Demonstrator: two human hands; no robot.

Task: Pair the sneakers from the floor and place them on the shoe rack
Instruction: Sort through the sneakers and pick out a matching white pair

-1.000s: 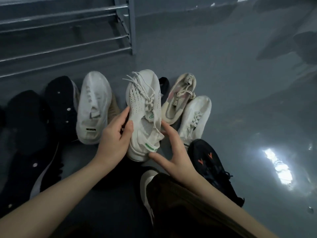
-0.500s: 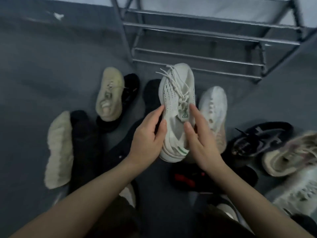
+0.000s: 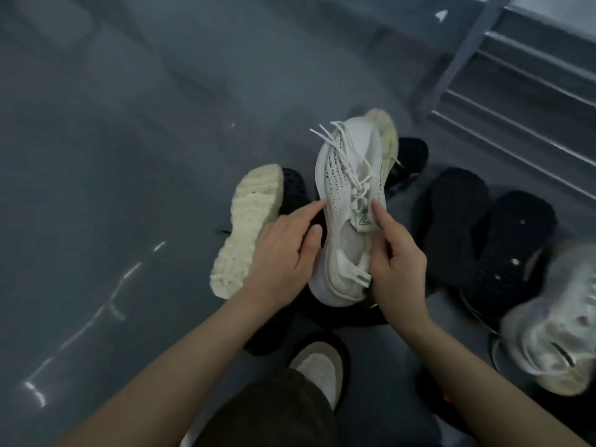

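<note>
1. Mid-frame, a white sneaker (image 3: 350, 201) is held up over the floor (image 3: 129, 156).
2. The left hand (image 3: 280, 253) and right hand (image 3: 398, 262) each clamp a side.
3. The shoe rack (image 3: 516, 108) stands upper right.

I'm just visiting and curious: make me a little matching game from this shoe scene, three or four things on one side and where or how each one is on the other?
Things:
1. white sneaker
2. cream sneaker
3. shoe rack
4. silver sneaker

States:
A. far right on the floor
B. held by left hand and right hand
C. lying sole up
D. upper right, metal bars bare

Pairs: 1-B, 2-C, 3-D, 4-A
</note>
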